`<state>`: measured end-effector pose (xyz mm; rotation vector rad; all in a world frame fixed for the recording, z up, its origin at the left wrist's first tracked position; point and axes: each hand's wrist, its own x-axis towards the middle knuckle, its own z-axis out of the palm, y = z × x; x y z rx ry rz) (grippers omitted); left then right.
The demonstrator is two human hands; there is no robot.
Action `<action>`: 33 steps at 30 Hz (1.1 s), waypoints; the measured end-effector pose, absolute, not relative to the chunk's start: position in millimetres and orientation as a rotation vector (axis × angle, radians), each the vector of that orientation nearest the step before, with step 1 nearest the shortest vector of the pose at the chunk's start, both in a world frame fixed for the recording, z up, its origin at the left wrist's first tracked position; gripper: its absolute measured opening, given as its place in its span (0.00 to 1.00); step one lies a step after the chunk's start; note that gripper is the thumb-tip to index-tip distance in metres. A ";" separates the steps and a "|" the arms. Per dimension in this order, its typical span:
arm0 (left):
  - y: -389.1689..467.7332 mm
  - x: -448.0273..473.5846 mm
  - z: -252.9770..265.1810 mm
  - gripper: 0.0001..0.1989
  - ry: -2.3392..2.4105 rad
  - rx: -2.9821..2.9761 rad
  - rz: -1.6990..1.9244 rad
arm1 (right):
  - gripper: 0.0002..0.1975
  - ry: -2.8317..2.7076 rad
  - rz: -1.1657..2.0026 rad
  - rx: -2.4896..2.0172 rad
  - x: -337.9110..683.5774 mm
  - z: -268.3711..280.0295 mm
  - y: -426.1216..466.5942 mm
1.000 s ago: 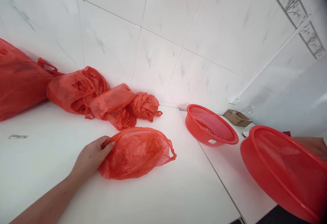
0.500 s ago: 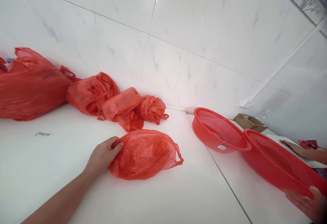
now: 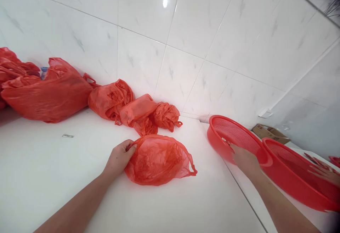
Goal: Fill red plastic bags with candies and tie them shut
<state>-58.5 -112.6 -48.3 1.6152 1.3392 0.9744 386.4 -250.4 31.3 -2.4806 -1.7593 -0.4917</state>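
Note:
My left hand (image 3: 120, 158) pinches the rim of a thin red plastic bag (image 3: 159, 160). The bag lies on the white table with its mouth open towards me and a loop handle at its right end. My right hand (image 3: 245, 160) reaches over the near edge of a round red mesh basket (image 3: 236, 130). Its fingertips are down inside, by a few small pale pieces (image 3: 224, 139); the fingers are mostly hidden, so their grip does not show.
Several filled red bags (image 3: 50, 98) line the wall on the left. A larger red basket (image 3: 294, 176) touches the first one; another person's hand (image 3: 325, 172) is over it. Behind stands an open cardboard box (image 3: 271, 133). A seam (image 3: 244, 194) divides the table surfaces.
My right hand is now in the smaller basket. The view has turned slightly left. My left hand keeps its hold on the bag, and the other person's hand has moved over the larger basket.

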 end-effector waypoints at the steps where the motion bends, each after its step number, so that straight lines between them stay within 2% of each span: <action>1: -112.1 -59.2 -48.8 0.15 1.333 1.595 0.996 | 0.16 -1.761 -0.514 -2.499 381.6 30.6 -246.9; 9: -110.6 -64.7 -43.3 0.16 1.335 1.414 1.083 | 0.20 -2.097 -0.873 -2.489 300.5 1.3 -283.9; 15: -111.3 -66.5 -41.3 0.14 1.354 1.307 1.186 | 0.21 -2.170 -0.964 -2.320 258.9 -23.7 -323.7; 22: -112.7 -68.0 -40.9 0.14 1.354 1.305 1.166 | 0.23 -2.165 -0.952 -2.390 260.5 -12.8 -322.8; 24: -112.9 -68.1 -40.5 0.15 1.337 1.315 1.162 | 0.23 -2.144 -0.874 -2.449 264.7 -4.4 -321.4; 27: -113.4 -68.0 -39.3 0.15 1.327 1.308 1.154 | 0.20 -2.110 -0.583 -2.566 273.6 14.2 -321.0; 31: -114.5 -67.7 -37.0 0.14 1.329 1.283 1.147 | 0.18 -2.002 0.007 -2.612 293.3 44.3 -325.7; 33: -114.5 -67.5 -36.7 0.15 1.326 1.271 1.138 | 0.22 -1.858 0.385 -2.531 306.5 58.3 -328.0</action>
